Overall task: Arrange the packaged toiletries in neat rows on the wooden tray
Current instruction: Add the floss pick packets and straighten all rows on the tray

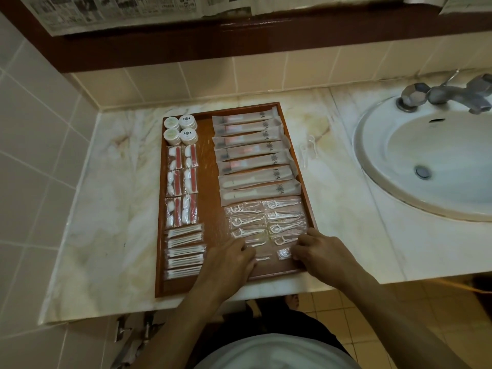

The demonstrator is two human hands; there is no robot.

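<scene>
Two hands work at the near end of the wooden tray (207,182), which sits on a marbled worktop (106,209) left of a white sink (431,161) with a metal tap (452,95). Left hand (229,262) lies on the tray's near middle, fingers bent down onto a clear floss-pick packet (262,258); whether it pinches the packet or only presses it I cannot tell. Right hand (319,251) has its fingers curled at the edge of a small clear packet (284,253) near the tray's right rim, fingertips touching it. Tray contents, left column from far to near: four round white tubs (180,130) in a two-by-two block, then six sachets with red strips (182,185) in pairs, then five cotton-bud packets (185,253) stacked in a row. Right column: eight long toothbrush packets (253,158) lying crosswise, overlapping slightly, each a little tilted. Nearer than those, wrapped floss picks (266,219) in two columns, running down to the hands. Bare strip of tray floor between the two columns. Two loose white floss picks (308,150) lie on the worktop just beside the tray's right rim, between tray and sink. Newspaper (133,9) covers the area above the dark ledge on the tiled wall.
</scene>
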